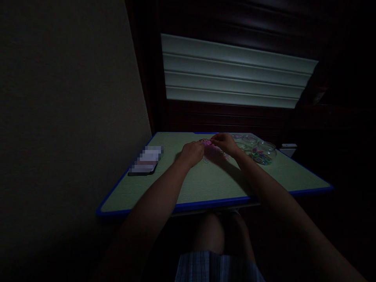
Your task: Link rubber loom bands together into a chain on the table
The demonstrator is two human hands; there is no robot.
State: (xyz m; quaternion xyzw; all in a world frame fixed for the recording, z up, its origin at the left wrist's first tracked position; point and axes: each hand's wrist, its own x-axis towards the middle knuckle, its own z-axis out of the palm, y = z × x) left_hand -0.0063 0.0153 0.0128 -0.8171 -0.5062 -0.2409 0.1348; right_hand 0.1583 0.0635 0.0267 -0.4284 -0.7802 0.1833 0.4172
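Observation:
A small heap of coloured loops (pixel 216 152), mostly pink, lies on the desk between my two hands. They look like plastic links or hair ties; the dim light hides their exact kind. At the heap's left edge, my left hand (pixel 193 152) is closed with its fingertips against a bunch of the loops. My right hand (pixel 225 142) reaches over the back right of the heap, its thumb and fingers pinched on the same raised bunch. One pale green loop (pixel 206 160) lies in front, near my left hand.
Clear round jars (pixel 263 153) with coloured loops inside stand close to the right of my right hand. A phone-like slab (pixel 146 159), partly blurred out, rests at the desk's left. The pale green desk (pixel 199 190) has a blue edge. A wall rises on the left.

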